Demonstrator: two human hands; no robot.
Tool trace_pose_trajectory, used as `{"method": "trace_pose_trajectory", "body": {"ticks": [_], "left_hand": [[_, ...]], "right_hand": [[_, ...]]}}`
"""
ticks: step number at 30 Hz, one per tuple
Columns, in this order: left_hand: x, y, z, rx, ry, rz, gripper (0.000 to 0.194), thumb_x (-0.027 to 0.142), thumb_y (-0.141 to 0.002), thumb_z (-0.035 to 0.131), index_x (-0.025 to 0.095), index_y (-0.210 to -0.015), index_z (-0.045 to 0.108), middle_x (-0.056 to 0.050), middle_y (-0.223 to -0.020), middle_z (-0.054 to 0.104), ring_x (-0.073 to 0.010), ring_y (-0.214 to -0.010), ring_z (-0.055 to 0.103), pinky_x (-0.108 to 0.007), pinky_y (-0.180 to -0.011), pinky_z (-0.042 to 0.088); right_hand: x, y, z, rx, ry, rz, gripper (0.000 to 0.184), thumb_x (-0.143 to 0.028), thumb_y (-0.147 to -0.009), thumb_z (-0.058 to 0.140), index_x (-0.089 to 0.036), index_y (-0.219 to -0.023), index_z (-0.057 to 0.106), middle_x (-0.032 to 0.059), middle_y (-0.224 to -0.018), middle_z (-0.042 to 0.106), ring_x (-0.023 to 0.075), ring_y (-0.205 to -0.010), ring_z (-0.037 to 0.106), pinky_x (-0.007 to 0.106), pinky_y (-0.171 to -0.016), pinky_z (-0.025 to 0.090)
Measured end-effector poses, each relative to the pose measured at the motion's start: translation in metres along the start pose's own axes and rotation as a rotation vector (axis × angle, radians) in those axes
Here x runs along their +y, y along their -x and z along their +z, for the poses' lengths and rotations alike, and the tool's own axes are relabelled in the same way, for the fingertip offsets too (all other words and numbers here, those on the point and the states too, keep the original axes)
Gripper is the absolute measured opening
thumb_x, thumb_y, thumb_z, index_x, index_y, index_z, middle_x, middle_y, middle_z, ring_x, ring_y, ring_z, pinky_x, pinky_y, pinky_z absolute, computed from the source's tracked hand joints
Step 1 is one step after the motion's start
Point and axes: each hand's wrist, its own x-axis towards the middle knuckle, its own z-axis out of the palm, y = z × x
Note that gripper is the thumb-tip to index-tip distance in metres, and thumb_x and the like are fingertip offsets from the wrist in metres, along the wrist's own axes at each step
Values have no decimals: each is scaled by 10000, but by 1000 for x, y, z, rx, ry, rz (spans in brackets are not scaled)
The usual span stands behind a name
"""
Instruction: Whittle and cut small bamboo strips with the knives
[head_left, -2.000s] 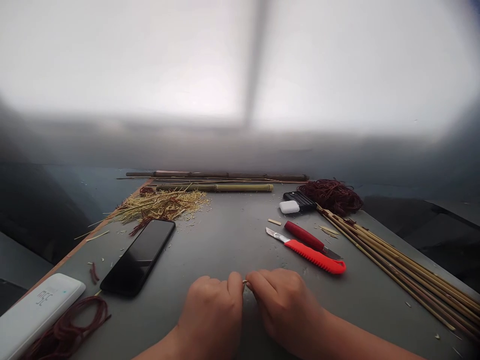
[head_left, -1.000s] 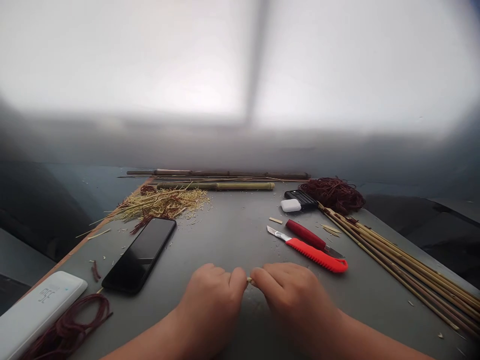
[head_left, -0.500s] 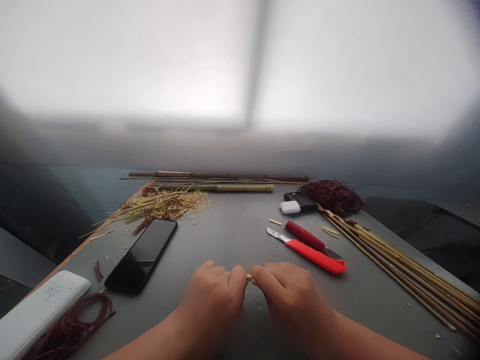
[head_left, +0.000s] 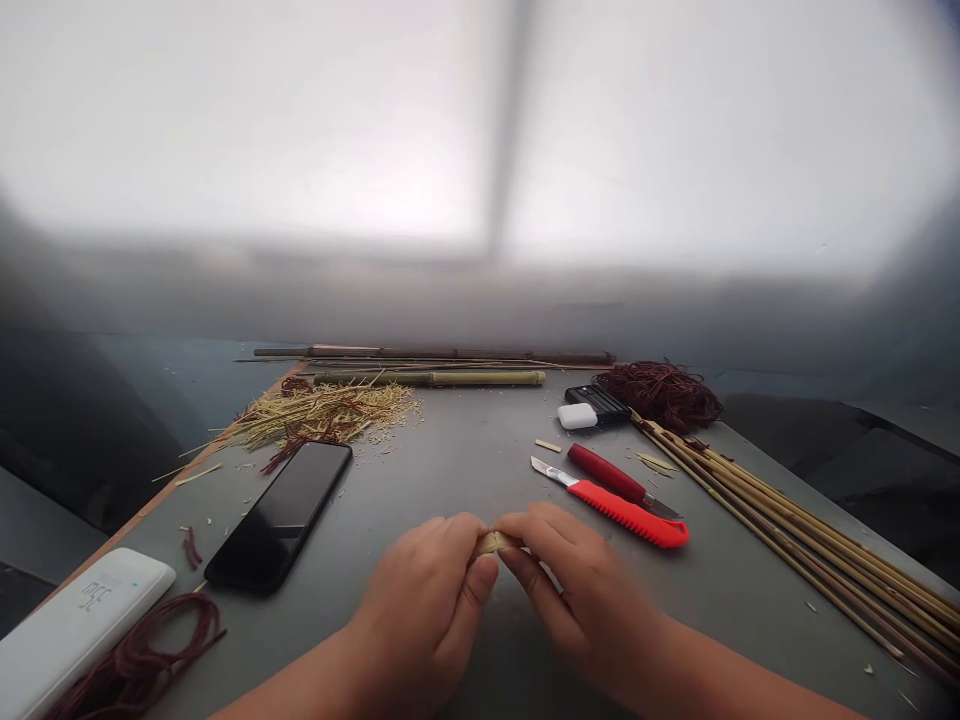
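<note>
My left hand (head_left: 420,610) and my right hand (head_left: 577,590) meet over the near middle of the grey table (head_left: 465,470). Both pinch one small pale bamboo piece (head_left: 491,542) between thumbs and fingertips. The hands are slightly blurred. Just behind my right hand lie a red utility knife (head_left: 615,505) with its blade out and a dark red-handled knife (head_left: 611,477).
A black phone (head_left: 279,515) lies at the left, a white power bank (head_left: 71,630) and dark red cord (head_left: 139,655) at the near left. Straw shavings (head_left: 322,410) and bamboo poles (head_left: 427,378) lie at the back. Long bamboo sticks (head_left: 787,530), a red cord bundle (head_left: 664,392) and a small black-and-white device (head_left: 589,410) are at the right.
My hands have turned and lifted a little; the bamboo piece shows more between the fingertips than before. The things on the table have not moved.
</note>
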Motion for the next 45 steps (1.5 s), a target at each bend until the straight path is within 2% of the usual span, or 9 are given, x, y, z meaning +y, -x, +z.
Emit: {"method": "trace_pose_trajectory", "body": {"ticks": [4, 9, 17, 24, 29, 33, 37, 42, 45], "left_hand": [[-8, 0, 1, -117, -17, -71, 309, 280, -1014, 281, 219, -824, 517, -42, -787, 643, -212, -696, 552, -309, -605, 329], [-17, 1, 9, -150, -247, 29, 253, 137, -942, 347, 203, -885, 584, -64, -809, 671, -243, -708, 562, -331, -611, 314], [-13, 5, 11, -12, -398, 93, 248, 15, -799, 392, 216, -728, 518, -24, -635, 586, -203, -575, 482, -321, -534, 234], [-8, 3, 8, 109, -141, 57, 233, 121, -925, 332, 234, -770, 464, 16, -627, 587, -163, -539, 480, -287, -518, 289], [-3, 3, 7, 36, 141, -55, 304, 259, -1007, 268, 233, -772, 460, 13, -670, 606, -146, -569, 526, -258, -556, 359], [3, 5, 5, -18, 240, -127, 337, 295, -1024, 261, 227, -917, 574, -32, -835, 676, -181, -752, 612, -279, -685, 434], [2, 3, 4, 44, 301, -157, 316, 322, -1006, 345, 213, -948, 637, -76, -977, 638, -213, -909, 590, -322, -813, 463], [-1, -2, 4, 19, 426, -267, 316, 367, -972, 411, 201, -844, 647, -45, -845, 580, -196, -799, 548, -306, -729, 443], [-1, -4, 4, -66, 625, -362, 238, 392, -912, 501, 188, -883, 622, -18, -791, 585, -181, -748, 539, -295, -698, 430]], "right_hand": [[10, 3, -2, -103, 66, 1, 152, -158, -986, 472, -205, -986, 616, 24, -778, 654, 175, -702, 560, 275, -651, 389], [12, 4, -4, -216, 221, -63, 219, -127, -966, 435, -190, -931, 642, 26, -695, 615, 169, -604, 503, 280, -588, 321], [10, 7, 2, -101, 289, -117, 304, -66, -934, 354, -186, -766, 577, 7, -603, 534, 147, -524, 409, 277, -525, 248], [7, 0, 0, 18, 60, -89, 232, -130, -999, 400, -188, -883, 592, 1, -663, 596, 137, -580, 506, 245, -556, 358], [3, -2, -1, 27, -73, -15, 185, -137, -1006, 404, -209, -974, 571, 0, -743, 637, 138, -646, 570, 240, -613, 441], [5, -1, -1, 33, -113, 39, 178, -110, -979, 414, -206, -952, 562, 32, -828, 656, 159, -737, 597, 277, -681, 485], [7, -2, -4, 25, -81, 55, 151, -145, -953, 492, -195, -915, 629, 64, -891, 665, 195, -828, 595, 326, -738, 493], [5, -7, -10, -159, -218, 329, 183, -262, -941, 541, -190, -877, 696, 32, -751, 657, 165, -689, 562, 265, -572, 412], [3, -9, -11, -222, -365, 490, 240, -360, -927, 553, -181, -890, 709, 36, -768, 677, 163, -690, 564, 272, -597, 413]]}}
